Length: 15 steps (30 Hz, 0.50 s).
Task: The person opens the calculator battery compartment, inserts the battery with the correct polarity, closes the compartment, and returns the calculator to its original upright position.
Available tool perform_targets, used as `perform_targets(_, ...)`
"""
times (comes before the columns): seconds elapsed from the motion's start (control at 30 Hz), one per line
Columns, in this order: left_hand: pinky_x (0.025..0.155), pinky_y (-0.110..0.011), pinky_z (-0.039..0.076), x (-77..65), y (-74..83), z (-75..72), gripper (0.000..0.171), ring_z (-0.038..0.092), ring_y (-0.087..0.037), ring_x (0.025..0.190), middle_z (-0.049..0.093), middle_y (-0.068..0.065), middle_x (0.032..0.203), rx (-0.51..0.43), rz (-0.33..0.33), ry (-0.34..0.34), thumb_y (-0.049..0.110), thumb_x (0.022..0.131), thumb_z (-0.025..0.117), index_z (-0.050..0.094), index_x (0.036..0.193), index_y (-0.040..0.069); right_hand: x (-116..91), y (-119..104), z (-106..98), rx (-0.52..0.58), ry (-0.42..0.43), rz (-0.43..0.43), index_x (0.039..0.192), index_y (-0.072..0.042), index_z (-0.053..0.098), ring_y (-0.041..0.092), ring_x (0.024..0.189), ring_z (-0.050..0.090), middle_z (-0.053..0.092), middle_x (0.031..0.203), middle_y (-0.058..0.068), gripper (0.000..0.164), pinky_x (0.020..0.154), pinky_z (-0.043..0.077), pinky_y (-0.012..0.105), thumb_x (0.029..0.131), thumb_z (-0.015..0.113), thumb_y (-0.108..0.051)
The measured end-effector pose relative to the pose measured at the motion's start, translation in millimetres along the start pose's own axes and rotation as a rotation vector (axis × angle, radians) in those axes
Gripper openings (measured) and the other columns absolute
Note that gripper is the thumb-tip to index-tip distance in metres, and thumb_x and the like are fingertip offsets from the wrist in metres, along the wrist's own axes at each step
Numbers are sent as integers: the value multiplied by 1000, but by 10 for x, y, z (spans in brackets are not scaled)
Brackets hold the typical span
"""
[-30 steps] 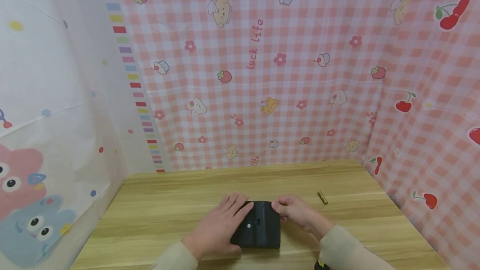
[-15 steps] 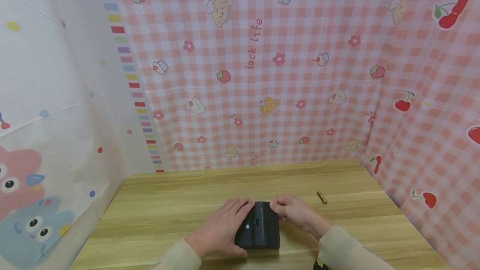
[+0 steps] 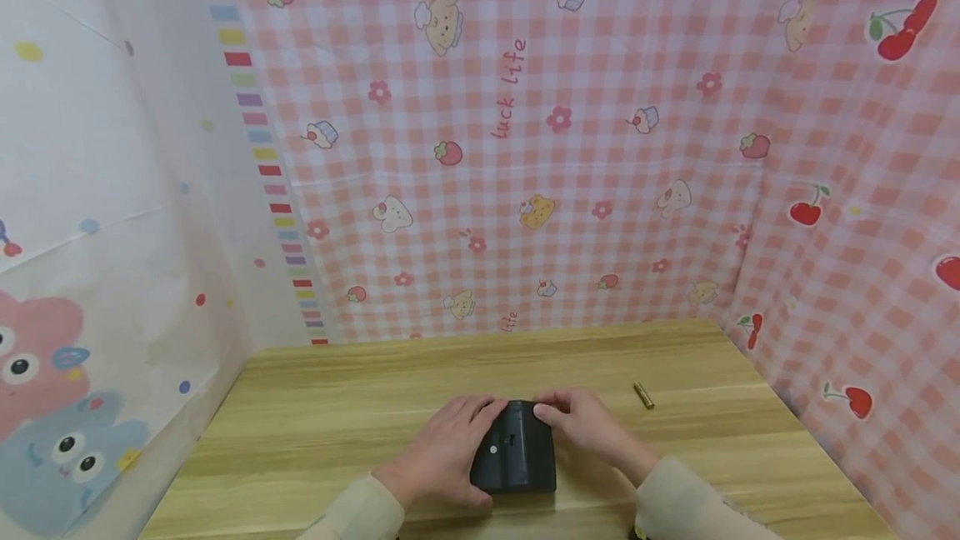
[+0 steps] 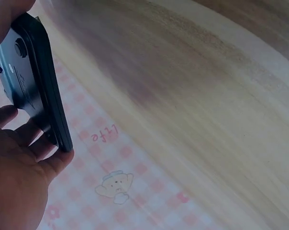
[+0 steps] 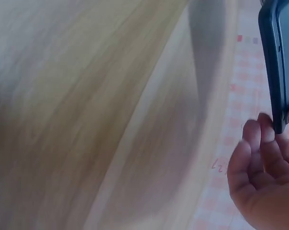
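Observation:
A flat black device (image 3: 517, 457) with a raised band, a small slot and a white dot on its face is held just over the table in the head view. My left hand (image 3: 448, 452) spans its left side, thumb at the near edge and fingers at the far edge. In the left wrist view a round knob shows on the black device (image 4: 32, 72). At the far right corner my right hand (image 3: 588, 427) pinches it, thumb on the face and fingers behind. The right wrist view catches only an edge of the device (image 5: 276, 62) above the right hand (image 5: 264, 177).
A small gold battery (image 3: 643, 396) lies on the wooden table (image 3: 360, 390), right of and beyond the right hand. Part of a black and yellow object (image 3: 637, 533) peeks out by the right sleeve. Patterned cloth (image 3: 480, 190) hangs behind and at both sides.
The device has shifted slightly left. My right hand has moved a little left with its far corner, and the left hand keeps its grip.

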<state>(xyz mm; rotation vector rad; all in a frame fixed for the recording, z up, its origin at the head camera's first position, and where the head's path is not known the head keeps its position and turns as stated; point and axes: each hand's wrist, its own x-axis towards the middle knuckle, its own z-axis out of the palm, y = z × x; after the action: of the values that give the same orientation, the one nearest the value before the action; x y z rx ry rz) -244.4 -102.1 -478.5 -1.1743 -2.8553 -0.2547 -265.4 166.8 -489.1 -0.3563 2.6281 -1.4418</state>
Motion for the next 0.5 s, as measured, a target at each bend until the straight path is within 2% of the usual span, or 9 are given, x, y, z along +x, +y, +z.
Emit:
perform_targets(0.13,127,-45,40,8,-15,9,125,47,-24,149,48,-6,163,-1,-10,-11,59,71,94,30,168,15,-5,10,-20,-202,0,-140,136,-2,72,26,115,74,77,130,13,40,94,61,45,108,66,-30)
perform_targets(0.23,127,-45,40,19,-32,24,125,49,-24,148,49,-6,162,-10,-29,-18,60,69,95,31,167,15,-11,18,-60,-264,-62,-198,142,0,66,32,123,70,73,137,17,47,99,59,52,109,63,-33)
perform_targets(0.3,127,-45,41,30,-46,36,126,50,-24,147,50,-6,162,-20,-42,-20,60,68,96,32,167,15,-8,25,-94,-291,-115,-217,147,1,62,37,130,66,69,142,19,56,106,55,59,107,66,-39)
perform_targets(0.37,126,-45,42,39,-60,47,126,51,-24,146,51,-7,160,-28,-45,-16,59,67,97,33,166,14,4,24,-127,-329,-172,-232,150,1,58,42,137,60,65,146,21,71,112,49,64,100,74,-46)
perform_targets(0.5,124,-45,43,52,-92,81,125,53,-24,144,53,-7,159,-37,-33,-11,57,65,98,37,164,11,41,17,-155,-425,-264,-252,154,3,52,44,144,53,59,152,22,103,118,44,65,78,94,-53)
